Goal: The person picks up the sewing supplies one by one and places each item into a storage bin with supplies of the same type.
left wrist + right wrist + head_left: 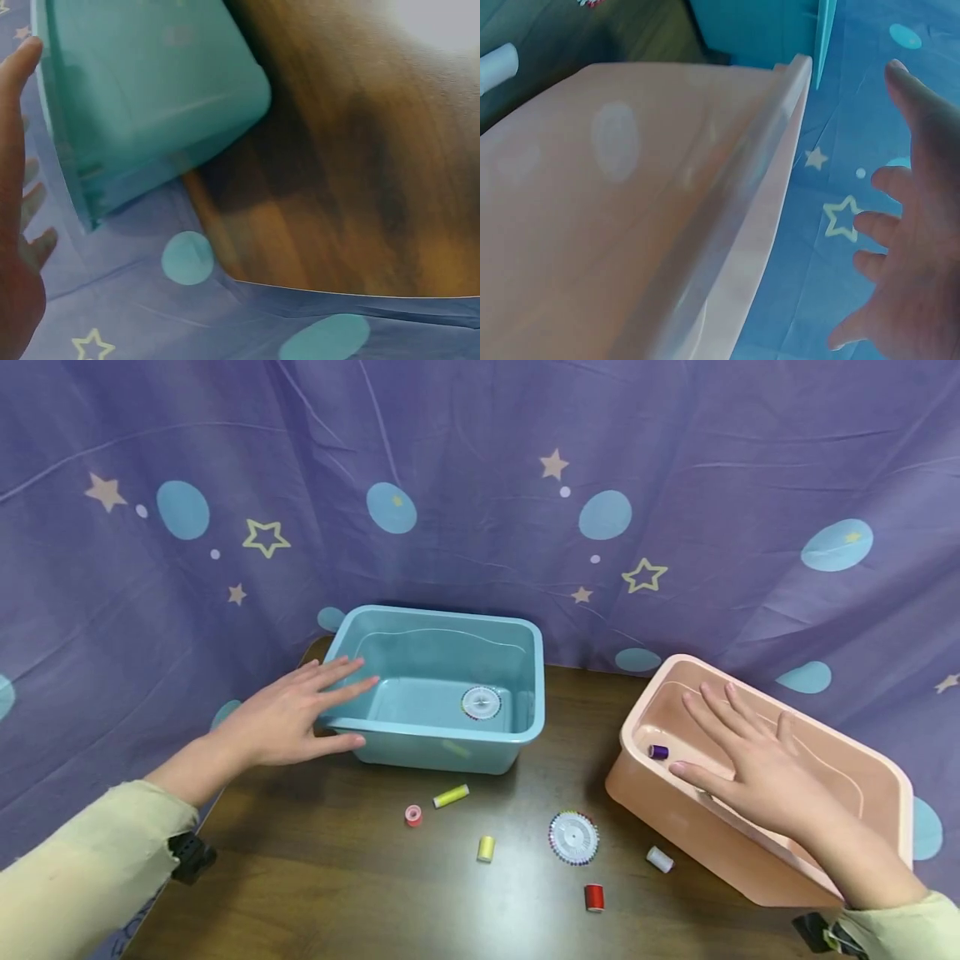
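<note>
My left hand, fingers spread, hovers at the left end of the blue plastic basin. Inside that basin lies a wheel of pins. Over the pink basin my right hand is held with its fingers apart and nothing in them. A purple thread spool lies on the pink basin's floor; the hand hides part of the inside. The right wrist view shows that hand beyond the pink rim, apart from it. In the left wrist view, the left hand is beside the blue basin.
On the wooden table between and before the basins lie a yellow-green spool, a pink spool, a yellow spool, another pin wheel, a white spool and a red spool. A purple curtain hangs behind.
</note>
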Demonstrator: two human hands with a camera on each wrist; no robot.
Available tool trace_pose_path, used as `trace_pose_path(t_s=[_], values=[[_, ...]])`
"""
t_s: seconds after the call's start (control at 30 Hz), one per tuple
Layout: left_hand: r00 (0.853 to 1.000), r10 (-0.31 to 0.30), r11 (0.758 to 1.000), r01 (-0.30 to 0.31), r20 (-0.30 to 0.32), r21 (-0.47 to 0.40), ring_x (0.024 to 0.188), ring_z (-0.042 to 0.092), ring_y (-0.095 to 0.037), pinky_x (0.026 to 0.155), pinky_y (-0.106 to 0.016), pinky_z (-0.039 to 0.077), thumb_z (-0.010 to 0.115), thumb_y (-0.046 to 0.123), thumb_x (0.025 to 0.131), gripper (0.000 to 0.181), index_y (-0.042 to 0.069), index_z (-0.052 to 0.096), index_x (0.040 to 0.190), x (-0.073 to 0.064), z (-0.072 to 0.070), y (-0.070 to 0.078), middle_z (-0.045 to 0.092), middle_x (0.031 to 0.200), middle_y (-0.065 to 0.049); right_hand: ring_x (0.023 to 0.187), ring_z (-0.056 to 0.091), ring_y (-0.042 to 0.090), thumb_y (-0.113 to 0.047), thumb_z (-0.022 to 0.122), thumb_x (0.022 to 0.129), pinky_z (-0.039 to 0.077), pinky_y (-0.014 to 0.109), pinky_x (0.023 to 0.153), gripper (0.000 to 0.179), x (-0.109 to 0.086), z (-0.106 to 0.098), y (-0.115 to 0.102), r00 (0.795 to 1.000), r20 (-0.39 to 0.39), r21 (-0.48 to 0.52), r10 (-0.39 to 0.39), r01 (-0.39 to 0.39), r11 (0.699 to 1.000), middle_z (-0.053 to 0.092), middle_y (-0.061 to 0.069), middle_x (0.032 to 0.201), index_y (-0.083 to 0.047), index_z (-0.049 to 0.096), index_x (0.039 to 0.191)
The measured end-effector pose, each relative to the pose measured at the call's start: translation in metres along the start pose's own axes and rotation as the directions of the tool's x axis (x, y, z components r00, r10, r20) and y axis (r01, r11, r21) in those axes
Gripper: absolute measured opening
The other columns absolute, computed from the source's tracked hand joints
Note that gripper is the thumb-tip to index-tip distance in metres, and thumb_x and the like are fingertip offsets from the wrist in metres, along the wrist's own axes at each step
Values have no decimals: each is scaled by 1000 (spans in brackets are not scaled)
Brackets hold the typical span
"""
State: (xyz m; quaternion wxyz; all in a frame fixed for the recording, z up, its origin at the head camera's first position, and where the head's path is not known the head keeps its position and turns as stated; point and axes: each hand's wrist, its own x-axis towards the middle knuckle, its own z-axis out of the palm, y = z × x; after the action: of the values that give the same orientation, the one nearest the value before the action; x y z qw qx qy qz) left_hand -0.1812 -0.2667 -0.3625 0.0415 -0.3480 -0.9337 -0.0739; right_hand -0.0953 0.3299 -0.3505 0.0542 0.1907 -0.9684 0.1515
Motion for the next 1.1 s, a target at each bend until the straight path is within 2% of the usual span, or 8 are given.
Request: trace_pose_path(t_s=[0.2, 0.47, 0.6, 0.7, 0.87, 0.93, 1.1], values=[[994, 68, 997, -66, -86, 27, 153, 42, -36, 124, -60, 33, 78, 52, 95, 77, 19, 53, 159, -7, 13, -4, 46, 166, -10, 165, 7, 37, -43, 81, 94, -17, 78, 118, 96, 4, 4, -14, 997, -31, 9, -64, 64, 998, 25, 15, 176, -24, 27, 171], [962, 170, 985, -160, -214, 63, 147, 51, -37, 123, -55, 36, 78, 44, 97, 70, 20, 54, 159, -13, 29, -7, 54, 160, -9, 164, 17, 35, -44, 84, 90, -11, 77, 121, 91, 11, 17, -33, 987, -70, 15, -142, 144, 990, 35, 13, 172, -24, 39, 167], [946, 195, 981, -182, -259, 75, 145, 54, -38, 123, -53, 37, 70, 46, 102, 62, 19, 58, 156, -15, 35, -9, 57, 158, -9, 163, 23, 35, -49, 83, 90, -6, 73, 125, 88, 14, 23, -41, 980, -76, 2, -183, 184, 983, 43, 13, 168, -21, 45, 164], [931, 215, 976, -198, -295, 85, 142, 56, -39, 123, -52, 37, 61, 51, 107, 57, 16, 63, 152, -18, 40, -11, 60, 155, -11, 161, 27, 37, -52, 81, 91, -3, 70, 127, 86, 16, 27, -48, 975, -72, -7, -209, 209, 978, 43, 10, 169, -20, 46, 164], [911, 230, 973, -207, -342, 103, 137, 60, -39, 126, -46, 35, 41, 60, 112, 63, 15, 68, 147, -20, 46, -12, 65, 148, -11, 160, 31, 33, -51, 80, 93, 0, 59, 132, 85, 19, 36, -58, 966, -75, 9, -246, 247, 969, 44, 9, 168, -21, 46, 164], [905, 233, 972, -209, -356, 107, 135, 62, -39, 126, -45, 35, 38, 60, 113, 64, 14, 69, 145, -20, 48, -13, 67, 147, -11, 160, 32, 32, -50, 81, 93, 2, 53, 133, 84, 19, 40, -61, 963, -79, 30, -257, 260, 965, 46, 9, 166, -20, 47, 163], [890, 245, 969, -217, -384, 115, 132, 64, -40, 125, -45, 35, 40, 56, 114, 61, 12, 70, 143, -20, 50, -14, 69, 143, -13, 159, 34, 32, -52, 81, 92, 7, 42, 134, 84, 20, 51, -67, 961, -75, 63, -266, 271, 961, 49, 8, 165, -19, 49, 162]])
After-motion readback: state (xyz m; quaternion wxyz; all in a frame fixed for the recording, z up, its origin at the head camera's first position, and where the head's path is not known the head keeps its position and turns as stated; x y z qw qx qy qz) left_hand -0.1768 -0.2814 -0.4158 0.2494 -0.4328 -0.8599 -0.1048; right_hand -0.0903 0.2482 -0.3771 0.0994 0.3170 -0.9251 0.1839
